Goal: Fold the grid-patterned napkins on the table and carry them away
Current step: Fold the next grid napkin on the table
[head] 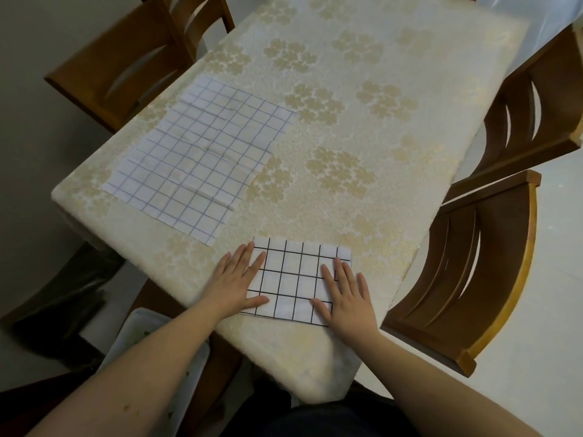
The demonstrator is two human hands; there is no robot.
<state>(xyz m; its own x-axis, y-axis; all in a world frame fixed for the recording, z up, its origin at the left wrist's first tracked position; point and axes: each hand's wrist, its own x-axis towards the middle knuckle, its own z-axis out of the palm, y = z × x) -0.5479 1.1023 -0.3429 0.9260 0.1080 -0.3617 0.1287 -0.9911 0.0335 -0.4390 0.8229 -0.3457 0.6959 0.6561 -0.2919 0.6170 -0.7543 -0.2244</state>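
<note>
Pressing flat-fingered, left hand (235, 280) and right hand (348, 296) pin folded napkin (296, 279), long axis left-right.

The light is soft, even and rather dim, with a brighter, cooler patch at the top right corner and on the pale floor (517, 310) to the right. Shadows are faint; the darkest area lies under the counter (347, 152) at lower left. No strong glare shows. The wide lens bends the counter's edges and stretches the forearms at the bottom. The far end and the chairs (126, 58) look slightly soft.
</note>
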